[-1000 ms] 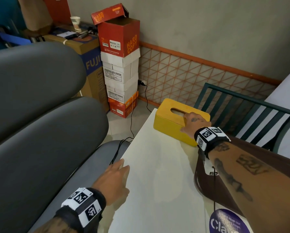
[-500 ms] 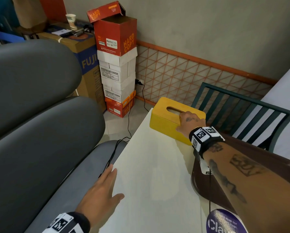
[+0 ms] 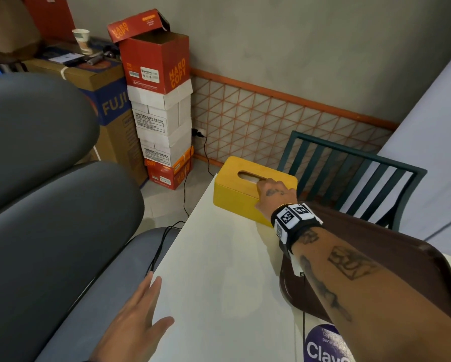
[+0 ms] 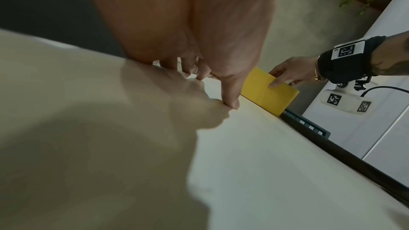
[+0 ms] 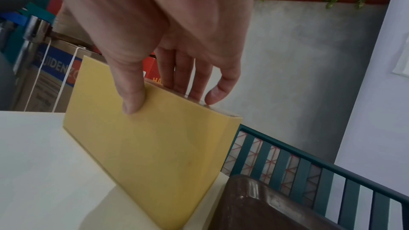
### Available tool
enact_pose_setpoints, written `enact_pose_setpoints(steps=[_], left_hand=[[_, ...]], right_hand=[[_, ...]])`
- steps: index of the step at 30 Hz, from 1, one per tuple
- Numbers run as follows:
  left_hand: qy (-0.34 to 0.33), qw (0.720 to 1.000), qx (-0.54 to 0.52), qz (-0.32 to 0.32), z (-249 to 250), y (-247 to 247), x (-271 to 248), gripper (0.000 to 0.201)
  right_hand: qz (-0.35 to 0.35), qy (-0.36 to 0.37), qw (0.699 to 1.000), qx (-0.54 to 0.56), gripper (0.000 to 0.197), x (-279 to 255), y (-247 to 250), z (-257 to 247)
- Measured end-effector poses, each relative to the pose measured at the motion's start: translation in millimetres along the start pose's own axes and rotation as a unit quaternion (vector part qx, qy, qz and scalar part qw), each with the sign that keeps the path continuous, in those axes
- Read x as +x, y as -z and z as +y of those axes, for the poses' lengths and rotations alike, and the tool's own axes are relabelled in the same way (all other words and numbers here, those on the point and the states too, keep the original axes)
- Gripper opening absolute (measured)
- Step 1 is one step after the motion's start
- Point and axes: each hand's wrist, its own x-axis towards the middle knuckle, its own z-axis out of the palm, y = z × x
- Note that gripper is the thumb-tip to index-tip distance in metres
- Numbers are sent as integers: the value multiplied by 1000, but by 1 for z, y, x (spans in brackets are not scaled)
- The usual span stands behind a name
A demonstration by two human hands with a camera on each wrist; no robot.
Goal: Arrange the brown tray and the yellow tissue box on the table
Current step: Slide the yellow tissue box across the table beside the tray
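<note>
The left hand (image 3: 135,325) lies at the lower left of the head view, flat on the near left edge of the white table (image 3: 219,283), fingers straight and loosely spread, holding nothing; in the left wrist view its fingertips (image 4: 231,101) press the tabletop. Up and to the right, at mid-frame, the right hand (image 3: 275,197) grips the yellow tissue box (image 3: 234,189): the right wrist view shows the thumb (image 5: 132,100) flat on the near side wall and the other fingers curled over the top edge. The box sits at the table's far end, well apart from the left hand. It is a plain rectangular box with rounded corners and an oval slot in its top, resting level on the table. The right forearm reaches forward across the brown tray (image 3: 415,262), which lies in the lower right of the frame just near of the box, glossy with a raised rounded rim (image 5: 245,190). A dark green slatted chair back (image 3: 349,168) stands beyond the tray.
</note>
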Motion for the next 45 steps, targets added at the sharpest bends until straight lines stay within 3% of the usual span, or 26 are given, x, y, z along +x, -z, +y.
enact_pose_setpoints(steps=[3,6,9,12,15,17,19,22,25,29,37,45], left_hand=[[9,1000,15,-25,-1,4,5,100],[18,997,40,-57,-1,7,11,149],[29,996,57,-63,-3,10,22,165],[38,994,81,-67,-2,26,50,146],[-10,996,90,-25,37,50,77,93],[-43,997,66,12,74,62,98,69],[-46,997,26,53,99,71,129,59],[-74,993,-59,70,116,73,178,43],[-96,984,-133,65,130,65,203,42],[-47,967,-248,25,138,56,228,59],[13,959,-284,-2,119,60,263,72],[46,953,-297,22,117,63,266,72]], right_hand=[[-21,-12,1000,14,36,1,5,-3],[-39,-12,999,25,37,-2,10,-5],[-38,-4,998,50,40,-6,12,-4],[24,-38,987,156,47,-13,7,3],[90,-120,943,298,66,-27,2,16],[87,-177,903,381,75,-35,-5,22],[73,-210,865,450,78,-43,-15,23],[50,-216,836,502,82,-51,-29,21],[45,-202,817,537,85,-55,-33,23],[49,-196,804,559,83,-57,-32,27],[36,-185,801,568,84,-61,-31,24],[28,-179,814,551,77,-55,-24,20]])
